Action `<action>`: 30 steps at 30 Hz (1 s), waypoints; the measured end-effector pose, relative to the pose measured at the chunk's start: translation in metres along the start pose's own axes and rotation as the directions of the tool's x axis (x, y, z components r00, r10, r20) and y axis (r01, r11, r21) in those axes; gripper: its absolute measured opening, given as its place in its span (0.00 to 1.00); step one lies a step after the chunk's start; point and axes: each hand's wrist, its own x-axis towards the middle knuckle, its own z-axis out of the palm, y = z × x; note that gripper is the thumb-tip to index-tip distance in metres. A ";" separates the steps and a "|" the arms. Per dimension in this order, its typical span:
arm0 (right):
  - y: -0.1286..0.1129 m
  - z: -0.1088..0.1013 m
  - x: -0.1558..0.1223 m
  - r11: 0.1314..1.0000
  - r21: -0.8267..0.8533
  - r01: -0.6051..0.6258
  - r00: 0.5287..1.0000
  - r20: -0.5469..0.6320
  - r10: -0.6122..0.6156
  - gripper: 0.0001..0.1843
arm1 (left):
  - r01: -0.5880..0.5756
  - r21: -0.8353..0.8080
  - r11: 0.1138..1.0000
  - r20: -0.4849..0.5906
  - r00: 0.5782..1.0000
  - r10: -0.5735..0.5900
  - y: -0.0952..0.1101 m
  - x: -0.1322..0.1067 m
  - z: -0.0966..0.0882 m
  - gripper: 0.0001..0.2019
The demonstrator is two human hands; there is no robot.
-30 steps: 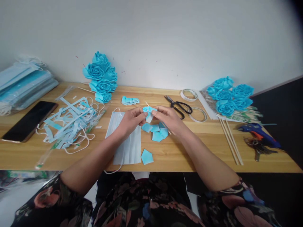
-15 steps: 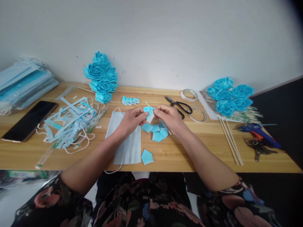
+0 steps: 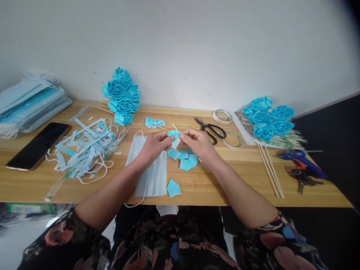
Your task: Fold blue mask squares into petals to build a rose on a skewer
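- Being pinched between both hands, a blue piece (image 3: 174,140) is held above the table (image 3: 204,188), at the middle of the scene.
- Its left edge is clamped by the thumb and fingertips of the left hand (image 3: 156,144).
- Its right edge is clamped by the thumb and fingertips of the right hand (image 3: 199,144).
- A stick (image 3: 174,127) is seen poking out at the far side of the piece; whether it is gripped by the right fingers cannot be told.
- Cut pieces (image 3: 188,163) are gathered in an overlapping group just near of the hands, and a pentagon (image 3: 173,188) is laid apart, nearer the table's edge.
- A mask (image 3: 155,180) is spread flat to their left, partly covered by the left hand and forearm.
- A folded strip (image 3: 154,122) is placed on the far side of the left hand.
- Scissors (image 3: 208,126) are set down far and right of the right hand, with their blades pointed far left, beside two tape rolls (image 3: 222,116).
- Blue flowers (image 3: 122,96) are stood far left; more blooms (image 3: 266,118) are laid far right.
- A tangle of straps (image 3: 87,146) is heaped on the left, beside a phone (image 3: 38,146).
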 end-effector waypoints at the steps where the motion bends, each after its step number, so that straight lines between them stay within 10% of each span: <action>1: 0.000 0.000 0.000 1.000 -0.009 0.000 1.000 0.002 0.000 0.14 | 0.006 0.001 1.000 -0.002 1.000 -0.006 0.000 0.000 0.000 0.16; 30: -0.010 -0.004 -0.002 0.995 0.086 -0.046 0.998 0.042 0.043 0.15 | 0.025 -0.005 1.000 0.052 0.998 -0.025 -0.002 0.000 -0.006 0.19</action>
